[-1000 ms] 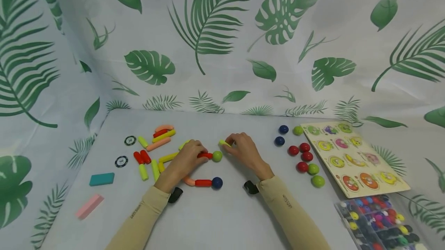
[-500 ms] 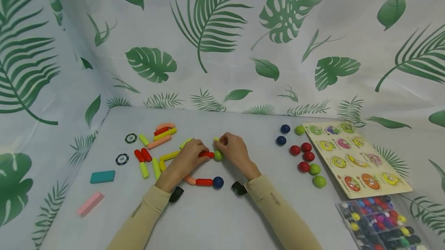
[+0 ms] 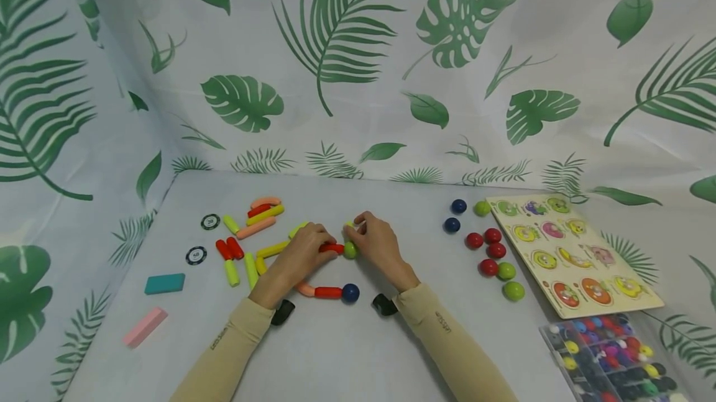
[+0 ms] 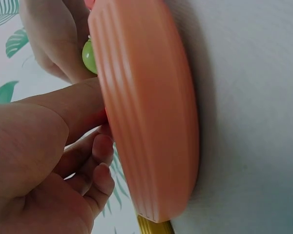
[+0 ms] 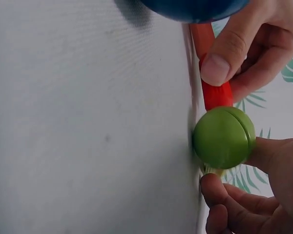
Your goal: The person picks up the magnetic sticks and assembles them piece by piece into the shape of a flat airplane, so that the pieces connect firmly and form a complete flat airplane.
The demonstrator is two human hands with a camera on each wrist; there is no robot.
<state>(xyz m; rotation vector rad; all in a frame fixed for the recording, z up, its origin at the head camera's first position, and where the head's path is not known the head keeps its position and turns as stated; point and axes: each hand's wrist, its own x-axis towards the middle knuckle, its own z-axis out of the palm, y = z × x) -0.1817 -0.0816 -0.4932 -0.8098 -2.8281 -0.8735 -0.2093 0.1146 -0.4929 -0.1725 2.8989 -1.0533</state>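
My left hand (image 3: 299,256) pinches a red rod (image 3: 332,248) between thumb and fingers; one end meets a green ball (image 3: 350,250). On the ball's far side, my right hand (image 3: 380,242) pinches a short yellow-green rod (image 3: 349,225), mostly covered by the fingers. In the right wrist view the ball (image 5: 222,139) lies between both hands, and that rod's end (image 5: 219,171) looks close against it; contact is unclear. Nearer me, a curved orange rod (image 3: 304,289), a second red rod (image 3: 327,292) and a dark blue ball (image 3: 350,293) form a line. The orange rod (image 4: 146,112) fills the left wrist view.
Loose coloured rods (image 3: 261,228) lie at left, near two round chips (image 3: 196,256), a teal block (image 3: 165,284) and a pink block (image 3: 145,327). At right are red balls (image 3: 489,267), a fruit puzzle board (image 3: 537,278) and a compartment box (image 3: 550,340) of beads.
My right hand has moved left, bringing the yellow-green rod from apart to beside the green ball. My left hand keeps its hold on the red rod.
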